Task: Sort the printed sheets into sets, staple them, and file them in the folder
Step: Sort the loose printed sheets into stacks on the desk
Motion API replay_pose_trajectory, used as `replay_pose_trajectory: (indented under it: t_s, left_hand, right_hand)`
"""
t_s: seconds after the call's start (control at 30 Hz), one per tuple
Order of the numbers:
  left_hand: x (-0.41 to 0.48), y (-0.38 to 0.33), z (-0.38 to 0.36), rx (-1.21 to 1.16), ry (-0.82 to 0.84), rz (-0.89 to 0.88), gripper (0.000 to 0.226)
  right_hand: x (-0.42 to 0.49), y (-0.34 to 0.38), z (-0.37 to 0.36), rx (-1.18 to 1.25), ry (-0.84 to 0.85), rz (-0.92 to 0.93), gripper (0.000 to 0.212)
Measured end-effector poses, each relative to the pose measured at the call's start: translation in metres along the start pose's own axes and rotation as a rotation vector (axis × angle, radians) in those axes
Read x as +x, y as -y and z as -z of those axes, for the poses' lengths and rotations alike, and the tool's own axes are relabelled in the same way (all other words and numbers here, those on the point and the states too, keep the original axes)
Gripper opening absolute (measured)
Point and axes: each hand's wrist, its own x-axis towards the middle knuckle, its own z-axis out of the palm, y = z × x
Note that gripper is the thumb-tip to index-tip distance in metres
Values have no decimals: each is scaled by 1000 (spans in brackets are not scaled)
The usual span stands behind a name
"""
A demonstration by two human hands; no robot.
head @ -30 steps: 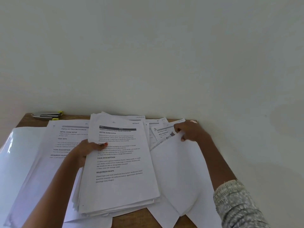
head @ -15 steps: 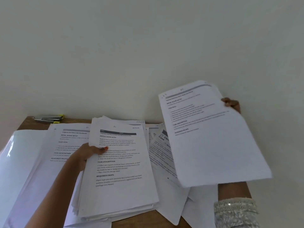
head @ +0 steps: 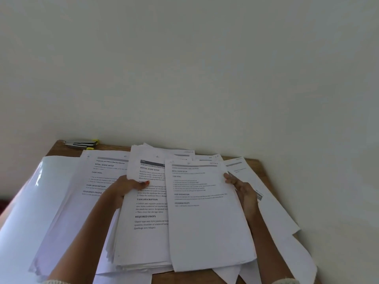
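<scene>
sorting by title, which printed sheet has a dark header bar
The white sheet topping the middle stack, held by the left hand; neighbouring sheets show pale grey bars.

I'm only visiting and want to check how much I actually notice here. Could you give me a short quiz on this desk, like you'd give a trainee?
1. True or false: the stapler lies at the far left corner of the table, touched by neither of the hands.
2. What does the right hand hold? A) a printed sheet B) the stapler C) nothing
3. Fill in: the left hand grips the thick stack at its ____ edge.
Key: 1 true; 2 A; 3 left.
</scene>
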Motion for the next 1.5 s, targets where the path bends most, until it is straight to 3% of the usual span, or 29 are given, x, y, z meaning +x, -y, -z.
replay_pose_trajectory:
  t_s: [0.07, 0.13, 0.23, 0.3, 0.37, 0.47, 0.6, 0.9, 1.1, 1.17, 1.3, 1.4, 1.5]
  left_hand:
    - [-1, 0, -2, -2, -8, 1, 33]
    - [-1, 0, -1, -12, -7, 3, 30]
    - [0, 0, -1, -3, -21, 3, 30]
    - [0, 0, -2, -1, -32, 14, 29]
    - [0, 0, -3, -3, -36, 15, 30]
    - [0, 0, -3, 10, -42, 8, 30]
    - [0, 1, -2, 24, -67, 0, 32]
    - [0, 2, -2, -11, -107, -29, 50]
    - [-1, 1, -3, -51, -112, -5, 42]
    - [0, 2, -3, -45, -114, -8, 41]
    - [0, 3, -2, -10, -111, -26, 51]
    - [-1, 5, -2, 10, -103, -41, 59]
    - [-4, 3, -2, 10, -100, -40, 67]
  right_hand:
    - [5, -5, 3, -182, -38, 49, 42]
    - [10, -4, 10, -467, -48, 50, 65]
    - [7, -1, 19, -622, -75, -72, 102]
    - [7, -5, 25, -666, -68, -149, 112]
    - [11, -9, 25, -673, -85, -134, 95]
    - [11, -12, 6, -580, -111, -96, 38]
    - [18, -26, -18, -508, -41, -109, 14]
    - [19, -36, -35, -271, 26, -193, 23]
    - [15, -33, -10, -177, -81, -218, 19]
    - [14, -31, -6, -203, -37, -249, 22]
    - [12, -30, -16, -396, 107, -265, 77]
    - [12, -31, -26, -577, 37, -118, 39]
    - [15, -36, -26, -657, -63, -18, 45]
